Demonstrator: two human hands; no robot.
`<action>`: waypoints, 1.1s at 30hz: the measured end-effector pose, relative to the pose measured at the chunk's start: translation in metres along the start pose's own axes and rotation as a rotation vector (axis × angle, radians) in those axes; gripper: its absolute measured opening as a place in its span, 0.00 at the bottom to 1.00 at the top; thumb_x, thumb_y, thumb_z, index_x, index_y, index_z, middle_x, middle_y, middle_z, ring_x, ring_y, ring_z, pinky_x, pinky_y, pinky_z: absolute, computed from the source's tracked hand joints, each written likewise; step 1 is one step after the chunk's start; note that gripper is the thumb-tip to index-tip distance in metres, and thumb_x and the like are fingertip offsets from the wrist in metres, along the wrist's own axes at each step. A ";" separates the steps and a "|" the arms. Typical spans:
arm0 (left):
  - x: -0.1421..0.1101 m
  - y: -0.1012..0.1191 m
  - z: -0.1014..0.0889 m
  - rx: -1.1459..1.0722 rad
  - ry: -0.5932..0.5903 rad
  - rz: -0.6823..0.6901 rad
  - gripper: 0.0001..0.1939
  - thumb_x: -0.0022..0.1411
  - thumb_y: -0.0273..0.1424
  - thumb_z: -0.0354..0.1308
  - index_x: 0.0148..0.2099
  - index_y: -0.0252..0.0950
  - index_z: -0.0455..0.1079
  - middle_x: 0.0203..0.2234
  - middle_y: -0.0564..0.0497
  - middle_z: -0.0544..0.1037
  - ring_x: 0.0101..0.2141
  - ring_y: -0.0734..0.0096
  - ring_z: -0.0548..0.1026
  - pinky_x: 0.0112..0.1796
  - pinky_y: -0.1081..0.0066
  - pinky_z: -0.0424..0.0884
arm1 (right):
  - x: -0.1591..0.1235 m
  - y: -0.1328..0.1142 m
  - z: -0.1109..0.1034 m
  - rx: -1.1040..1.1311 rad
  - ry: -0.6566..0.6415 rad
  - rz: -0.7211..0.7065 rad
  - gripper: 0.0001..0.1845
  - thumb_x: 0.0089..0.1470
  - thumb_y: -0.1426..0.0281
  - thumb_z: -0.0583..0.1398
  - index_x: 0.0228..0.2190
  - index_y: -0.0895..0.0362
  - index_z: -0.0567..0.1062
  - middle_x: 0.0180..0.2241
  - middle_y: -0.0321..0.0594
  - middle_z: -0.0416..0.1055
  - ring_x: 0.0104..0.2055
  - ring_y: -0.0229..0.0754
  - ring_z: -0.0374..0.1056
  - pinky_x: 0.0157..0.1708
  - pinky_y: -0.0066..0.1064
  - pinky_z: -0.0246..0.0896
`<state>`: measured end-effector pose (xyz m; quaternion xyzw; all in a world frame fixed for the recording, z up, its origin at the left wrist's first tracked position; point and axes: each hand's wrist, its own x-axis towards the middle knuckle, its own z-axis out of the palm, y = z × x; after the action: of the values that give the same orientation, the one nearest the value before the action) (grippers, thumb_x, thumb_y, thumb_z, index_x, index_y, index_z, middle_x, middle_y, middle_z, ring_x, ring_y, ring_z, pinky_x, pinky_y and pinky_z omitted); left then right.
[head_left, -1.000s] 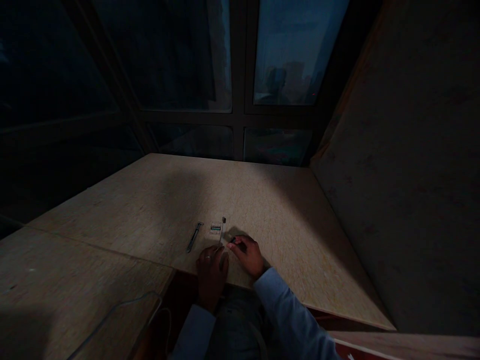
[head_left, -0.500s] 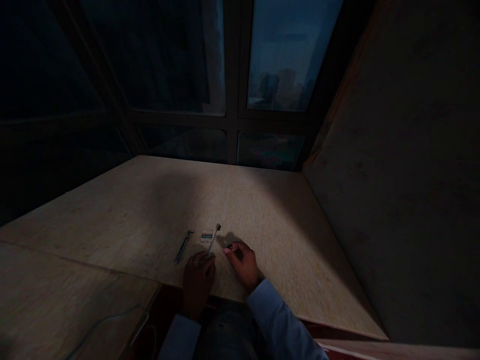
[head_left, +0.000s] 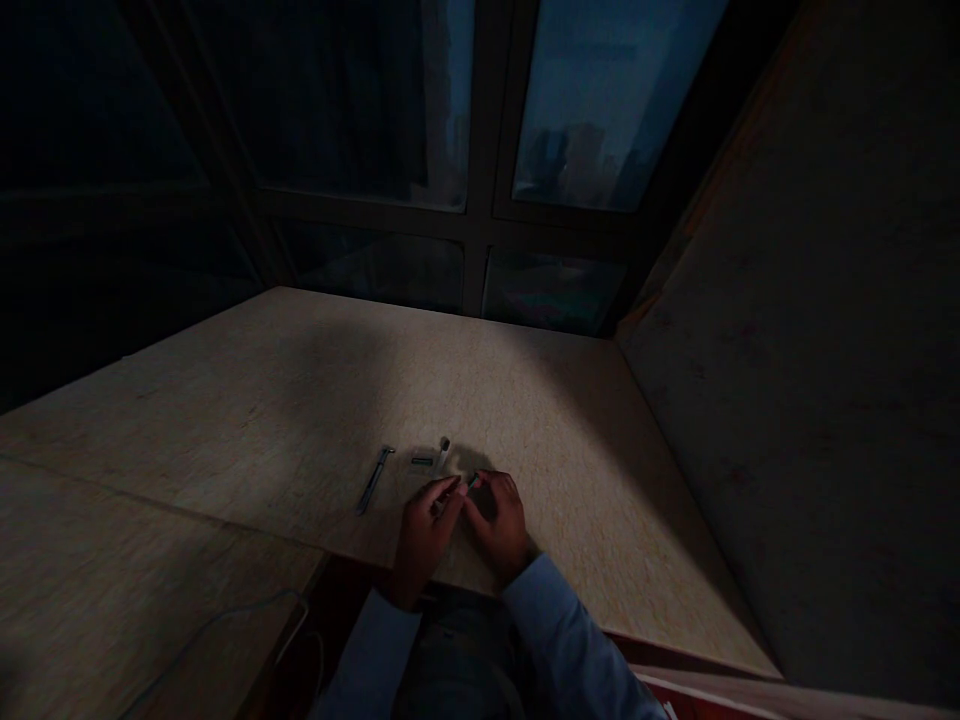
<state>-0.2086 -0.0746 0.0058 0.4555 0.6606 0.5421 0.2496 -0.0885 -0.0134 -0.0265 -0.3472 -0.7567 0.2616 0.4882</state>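
Near side: a thin pale cable [head_left: 217, 625] curves over the slab at the near-left corner of the counter [head_left: 585, 440] and drops past its edge.

Hands: both just inside the counter's near edge, fingertips close together. Right hand [head_left: 502, 520] pinches a small dark piece [head_left: 473, 480] between thumb and fingers. Left hand [head_left: 427, 535] has thumb and forefinger bent toward the same piece; cannot tell whether they pinch anything. Piece is held near the counter's near edge, nature too small to read.

Beyond the left hand, on the counter: slim dark handle [head_left: 373, 485] with a short cross head, lying aslant, head toward the far edge. To its right, a small, apparently clear tray [head_left: 420, 470]; contents: one narrow dark bar [head_left: 421, 461], lying crosswise. Just right of the tray, a pale stick [head_left: 442, 458] with a dark tip; lower end runs behind the left fingers, contact unclear.

Far edge: dark window frame [head_left: 480, 225].
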 end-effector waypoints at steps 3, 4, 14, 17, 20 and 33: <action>0.003 0.004 0.002 -0.091 -0.058 -0.053 0.18 0.59 0.43 0.57 0.42 0.35 0.78 0.39 0.44 0.82 0.41 0.61 0.79 0.43 0.66 0.76 | 0.000 -0.002 -0.001 -0.033 -0.042 -0.094 0.15 0.59 0.66 0.59 0.47 0.56 0.72 0.40 0.47 0.73 0.43 0.48 0.68 0.44 0.41 0.66; 0.003 0.004 0.002 -0.098 -0.062 -0.059 0.18 0.59 0.42 0.58 0.42 0.35 0.78 0.39 0.44 0.82 0.41 0.60 0.80 0.44 0.66 0.76 | 0.000 -0.003 -0.001 -0.038 -0.050 -0.117 0.15 0.59 0.67 0.59 0.48 0.56 0.72 0.40 0.47 0.73 0.43 0.48 0.68 0.44 0.41 0.67; 0.004 0.000 -0.008 -0.176 -0.049 -0.126 0.19 0.56 0.41 0.58 0.41 0.32 0.78 0.33 0.43 0.83 0.35 0.61 0.81 0.39 0.66 0.77 | -0.001 -0.008 -0.002 -0.039 -0.076 -0.232 0.20 0.60 0.67 0.60 0.54 0.53 0.69 0.43 0.47 0.73 0.45 0.47 0.69 0.44 0.41 0.69; 0.005 -0.003 -0.010 -0.166 -0.052 -0.124 0.19 0.55 0.41 0.58 0.41 0.32 0.78 0.35 0.43 0.82 0.36 0.60 0.81 0.39 0.67 0.77 | -0.002 -0.009 -0.002 -0.024 -0.089 -0.213 0.20 0.60 0.68 0.61 0.54 0.53 0.70 0.44 0.47 0.72 0.47 0.47 0.69 0.46 0.40 0.69; 0.004 -0.004 -0.012 -0.131 -0.083 -0.092 0.19 0.57 0.42 0.57 0.42 0.33 0.79 0.38 0.42 0.82 0.38 0.60 0.80 0.41 0.67 0.76 | -0.003 -0.008 -0.001 -0.011 -0.086 -0.193 0.19 0.60 0.68 0.61 0.52 0.53 0.71 0.44 0.46 0.72 0.46 0.46 0.69 0.46 0.39 0.69; 0.003 0.011 -0.020 -0.109 -0.118 -0.067 0.18 0.58 0.42 0.59 0.43 0.34 0.79 0.39 0.44 0.82 0.40 0.62 0.80 0.42 0.68 0.76 | -0.001 -0.012 -0.001 0.004 -0.019 -0.082 0.12 0.57 0.65 0.63 0.42 0.56 0.71 0.36 0.43 0.71 0.39 0.44 0.68 0.39 0.35 0.66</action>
<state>-0.2234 -0.0816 0.0228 0.4499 0.6291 0.5409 0.3306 -0.0907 -0.0218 -0.0176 -0.3126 -0.7744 0.2463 0.4919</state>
